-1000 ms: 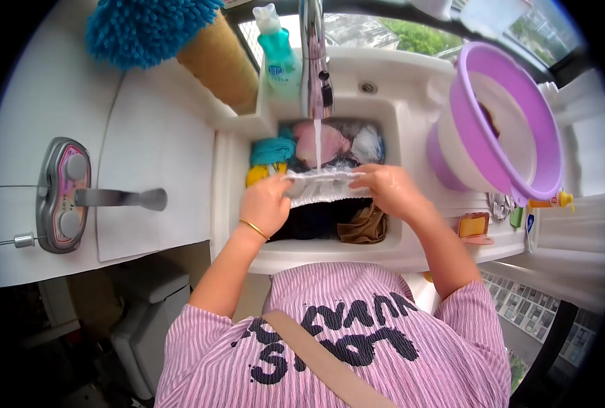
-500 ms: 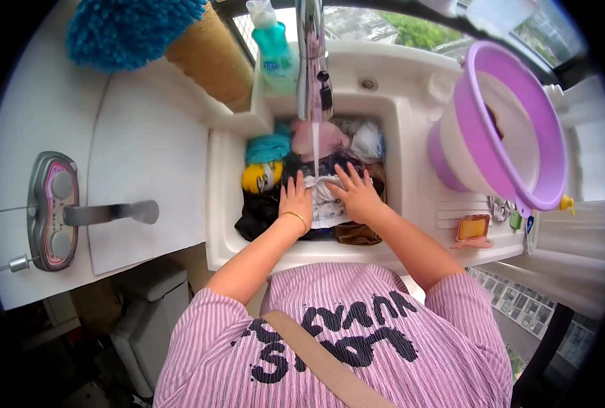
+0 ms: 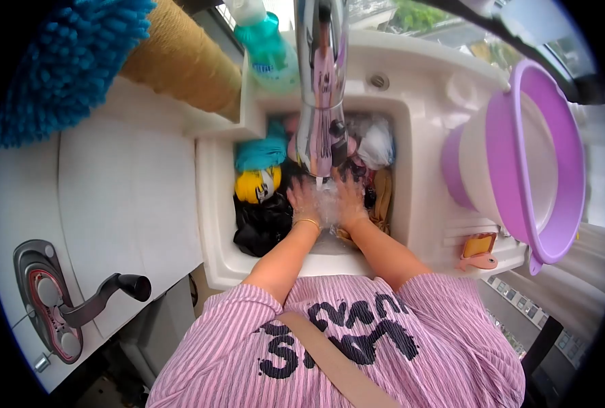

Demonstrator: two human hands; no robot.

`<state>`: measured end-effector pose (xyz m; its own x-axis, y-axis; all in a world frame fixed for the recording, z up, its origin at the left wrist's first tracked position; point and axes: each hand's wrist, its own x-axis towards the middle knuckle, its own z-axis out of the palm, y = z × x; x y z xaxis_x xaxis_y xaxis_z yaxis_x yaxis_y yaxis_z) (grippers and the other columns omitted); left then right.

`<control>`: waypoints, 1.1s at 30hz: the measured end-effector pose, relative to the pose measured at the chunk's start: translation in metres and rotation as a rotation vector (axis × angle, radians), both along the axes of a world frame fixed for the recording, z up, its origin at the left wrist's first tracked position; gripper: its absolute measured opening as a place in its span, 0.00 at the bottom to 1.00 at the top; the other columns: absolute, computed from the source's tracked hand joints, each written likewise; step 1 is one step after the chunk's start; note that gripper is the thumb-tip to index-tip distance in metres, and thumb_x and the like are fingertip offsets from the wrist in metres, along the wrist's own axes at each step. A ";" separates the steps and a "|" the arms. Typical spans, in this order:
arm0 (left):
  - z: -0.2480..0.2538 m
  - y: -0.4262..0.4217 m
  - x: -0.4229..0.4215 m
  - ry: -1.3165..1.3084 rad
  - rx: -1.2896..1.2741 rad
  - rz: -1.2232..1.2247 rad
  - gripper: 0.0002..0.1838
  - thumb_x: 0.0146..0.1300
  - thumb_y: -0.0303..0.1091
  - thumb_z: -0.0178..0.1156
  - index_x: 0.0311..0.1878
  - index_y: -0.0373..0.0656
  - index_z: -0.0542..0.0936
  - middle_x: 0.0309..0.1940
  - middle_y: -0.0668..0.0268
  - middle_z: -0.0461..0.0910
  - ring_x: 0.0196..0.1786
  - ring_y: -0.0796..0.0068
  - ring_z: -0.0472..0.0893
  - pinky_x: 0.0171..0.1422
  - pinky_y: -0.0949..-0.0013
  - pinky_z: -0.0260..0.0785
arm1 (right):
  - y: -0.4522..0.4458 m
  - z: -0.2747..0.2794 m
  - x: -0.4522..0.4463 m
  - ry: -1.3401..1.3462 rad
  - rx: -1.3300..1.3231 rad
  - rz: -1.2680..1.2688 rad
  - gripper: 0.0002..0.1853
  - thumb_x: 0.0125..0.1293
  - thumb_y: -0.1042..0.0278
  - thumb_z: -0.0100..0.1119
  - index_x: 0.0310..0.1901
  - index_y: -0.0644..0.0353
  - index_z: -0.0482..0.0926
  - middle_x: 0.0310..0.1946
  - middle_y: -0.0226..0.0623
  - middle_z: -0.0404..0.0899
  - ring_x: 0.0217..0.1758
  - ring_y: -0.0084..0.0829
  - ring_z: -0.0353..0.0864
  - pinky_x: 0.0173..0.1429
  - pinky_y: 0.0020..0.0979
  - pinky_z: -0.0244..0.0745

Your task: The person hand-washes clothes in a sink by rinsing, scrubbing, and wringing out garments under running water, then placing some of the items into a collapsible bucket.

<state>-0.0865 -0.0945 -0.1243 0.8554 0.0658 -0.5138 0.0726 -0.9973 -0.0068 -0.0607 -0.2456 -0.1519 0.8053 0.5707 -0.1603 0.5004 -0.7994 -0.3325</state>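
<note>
1. The left hand (image 3: 304, 202) and right hand (image 3: 349, 202) are side by side, fingers spread, in a white sink (image 3: 414, 170) beneath a running faucet (image 3: 321, 132).
2. Left of them lie turquoise cloth (image 3: 260, 155), yellow cloth (image 3: 257, 185) and black cloth (image 3: 265, 221); right, brown cloth (image 3: 382, 196).
3. Splashing water blurs what lies between them.

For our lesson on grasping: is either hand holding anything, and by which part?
Nothing is visibly held: the left hand and right hand are spread open on either side of the splashing water; what lies under them is hidden.
</note>
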 end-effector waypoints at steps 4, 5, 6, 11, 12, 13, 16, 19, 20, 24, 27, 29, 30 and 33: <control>-0.026 0.005 0.010 -0.089 -0.116 0.101 0.35 0.71 0.43 0.54 0.80 0.48 0.64 0.84 0.51 0.45 0.85 0.36 0.39 0.85 0.34 0.30 | 0.014 -0.034 0.009 -0.003 0.139 -0.165 0.28 0.68 0.59 0.55 0.71 0.43 0.75 0.82 0.46 0.51 0.85 0.57 0.45 0.83 0.67 0.36; -0.030 0.012 0.013 -0.230 -0.249 0.156 0.35 0.68 0.40 0.57 0.79 0.47 0.65 0.84 0.51 0.45 0.85 0.37 0.40 0.85 0.36 0.31 | 0.015 -0.013 0.012 -0.040 -0.007 -0.078 0.26 0.68 0.62 0.55 0.69 0.44 0.77 0.81 0.46 0.55 0.83 0.56 0.50 0.83 0.65 0.42; -0.025 0.020 0.021 -0.252 -0.244 0.147 0.35 0.68 0.40 0.57 0.79 0.47 0.65 0.84 0.51 0.45 0.85 0.37 0.40 0.85 0.36 0.31 | 0.017 0.010 0.021 -0.085 -0.150 0.000 0.25 0.67 0.65 0.56 0.66 0.44 0.79 0.79 0.47 0.59 0.82 0.55 0.54 0.82 0.64 0.49; 0.064 0.070 0.042 -0.120 -0.430 -0.254 0.32 0.57 0.18 0.54 0.68 0.44 0.77 0.76 0.48 0.64 0.80 0.42 0.59 0.82 0.49 0.55 | -0.042 0.084 0.064 -0.042 0.029 0.150 0.26 0.60 0.76 0.58 0.60 0.43 0.85 0.68 0.45 0.76 0.72 0.54 0.73 0.75 0.49 0.68; 0.066 0.081 0.048 -0.152 -0.534 -0.237 0.31 0.57 0.17 0.53 0.67 0.43 0.78 0.75 0.48 0.67 0.77 0.42 0.64 0.81 0.53 0.60 | -0.050 0.107 0.074 0.060 -0.015 0.141 0.26 0.59 0.78 0.57 0.59 0.44 0.86 0.66 0.43 0.79 0.69 0.53 0.76 0.73 0.45 0.72; 0.075 0.087 0.051 -0.208 -0.555 -0.243 0.29 0.57 0.17 0.53 0.63 0.44 0.80 0.73 0.50 0.70 0.74 0.44 0.69 0.79 0.54 0.63 | -0.054 0.126 0.081 0.057 0.002 0.102 0.28 0.57 0.81 0.57 0.58 0.46 0.87 0.62 0.39 0.83 0.67 0.48 0.79 0.69 0.40 0.76; 0.119 0.090 0.053 -0.427 -0.587 -0.311 0.21 0.58 0.19 0.53 0.53 0.42 0.86 0.67 0.52 0.77 0.65 0.48 0.78 0.71 0.55 0.71 | -0.062 0.172 0.098 0.054 0.168 0.105 0.28 0.54 0.86 0.56 0.55 0.49 0.87 0.59 0.39 0.84 0.61 0.47 0.82 0.63 0.42 0.78; 0.169 0.081 0.047 -0.565 -0.747 -0.176 0.18 0.55 0.18 0.53 0.45 0.39 0.87 0.53 0.52 0.85 0.54 0.48 0.83 0.61 0.54 0.76 | -0.053 0.254 0.089 0.083 0.221 0.152 0.23 0.54 0.87 0.55 0.51 0.55 0.82 0.54 0.43 0.84 0.55 0.51 0.83 0.57 0.47 0.78; 0.183 0.079 0.044 -0.564 -0.747 -0.178 0.18 0.55 0.18 0.53 0.45 0.39 0.87 0.53 0.52 0.85 0.54 0.48 0.83 0.61 0.54 0.76 | -0.051 0.268 0.083 0.083 0.222 0.150 0.23 0.54 0.87 0.55 0.51 0.55 0.82 0.54 0.43 0.84 0.55 0.51 0.83 0.57 0.47 0.78; 0.194 0.070 0.032 -0.481 -0.661 -0.244 0.14 0.54 0.19 0.55 0.38 0.41 0.88 0.45 0.53 0.85 0.49 0.50 0.83 0.56 0.52 0.75 | -0.048 0.266 0.062 0.090 0.357 0.050 0.20 0.55 0.86 0.56 0.50 0.59 0.73 0.50 0.44 0.82 0.52 0.53 0.82 0.52 0.47 0.78; 0.161 0.051 0.027 -0.305 -0.259 -0.329 0.09 0.57 0.26 0.61 0.34 0.48 0.89 0.47 0.59 0.83 0.55 0.56 0.80 0.54 0.53 0.73 | -0.042 0.195 0.063 0.080 0.095 0.117 0.21 0.56 0.81 0.60 0.53 0.59 0.75 0.52 0.43 0.81 0.59 0.50 0.80 0.56 0.47 0.78; 0.105 0.039 0.025 -0.337 -0.063 -0.380 0.13 0.63 0.29 0.59 0.48 0.51 0.88 0.65 0.55 0.74 0.69 0.52 0.72 0.63 0.54 0.71 | -0.040 0.127 0.062 -0.119 -0.057 0.272 0.25 0.59 0.76 0.60 0.60 0.59 0.76 0.62 0.45 0.77 0.71 0.48 0.73 0.66 0.50 0.75; 0.068 0.036 0.022 -0.466 0.001 -0.426 0.18 0.65 0.31 0.57 0.56 0.52 0.87 0.75 0.52 0.67 0.75 0.48 0.67 0.67 0.55 0.70 | -0.033 0.115 0.056 -0.082 -0.079 0.226 0.34 0.57 0.77 0.60 0.70 0.57 0.73 0.76 0.45 0.65 0.83 0.49 0.57 0.80 0.51 0.60; 0.052 0.030 0.027 -0.116 -0.031 -0.419 0.29 0.69 0.36 0.55 0.74 0.57 0.74 0.86 0.53 0.39 0.86 0.42 0.42 0.84 0.42 0.43 | -0.034 0.069 0.056 -0.225 -0.036 0.340 0.36 0.62 0.70 0.58 0.75 0.54 0.68 0.81 0.44 0.57 0.86 0.47 0.50 0.85 0.54 0.47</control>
<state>-0.0591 -0.0647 -0.0721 0.8572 -0.3130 -0.4089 -0.3398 -0.9405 0.0077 -0.0049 -0.2794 -0.0831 0.5894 0.8074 -0.0264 0.7950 -0.5855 -0.1588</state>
